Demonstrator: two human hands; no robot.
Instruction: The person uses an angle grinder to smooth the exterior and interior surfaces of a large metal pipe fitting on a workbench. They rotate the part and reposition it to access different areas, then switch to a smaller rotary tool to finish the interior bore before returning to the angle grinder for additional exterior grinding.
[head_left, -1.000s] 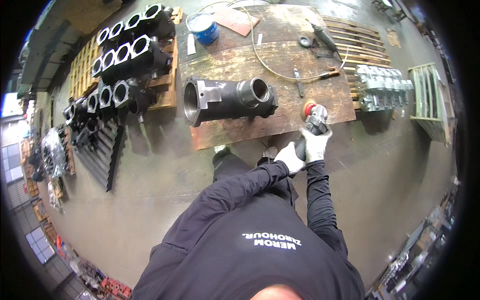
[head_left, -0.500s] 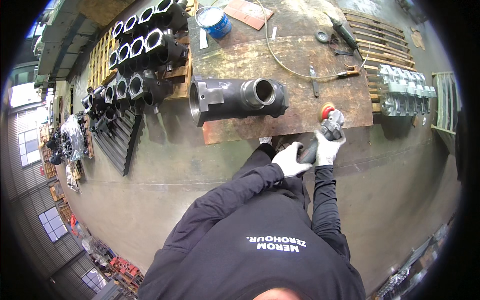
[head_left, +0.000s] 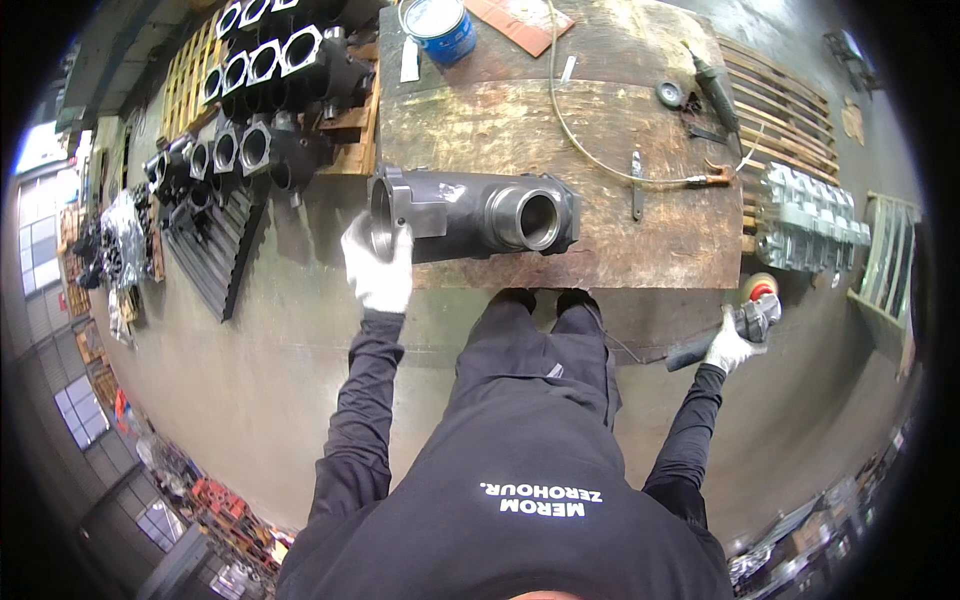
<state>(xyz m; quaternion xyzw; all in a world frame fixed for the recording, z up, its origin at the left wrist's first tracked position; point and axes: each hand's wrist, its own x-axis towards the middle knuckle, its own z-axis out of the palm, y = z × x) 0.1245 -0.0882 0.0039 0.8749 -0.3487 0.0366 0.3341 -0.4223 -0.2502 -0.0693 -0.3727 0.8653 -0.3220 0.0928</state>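
Note:
A dark metal pipe casting lies along the front left of the wooden worktop, its round machined port facing toward me. My left hand, in a white glove, grips the flanged left end of the casting, thumb on the near side and the other fingers at the open bore. Out beyond the worktop's right front corner, my gloved right hand is closed around an angle grinder. The grinder's red and yellow disc points away from me, apart from the casting. A cord trails from its handle.
On the worktop lie a flat metal tool, an air hose with a blow gun, a second grinder and a blue can. Dark castings stack at left; silvery castings sit on a pallet at right.
My left hand has let go of the grinder and moved left onto the casting's end. My right hand has carried the grinder right, off the worktop. The casting has turned slightly.

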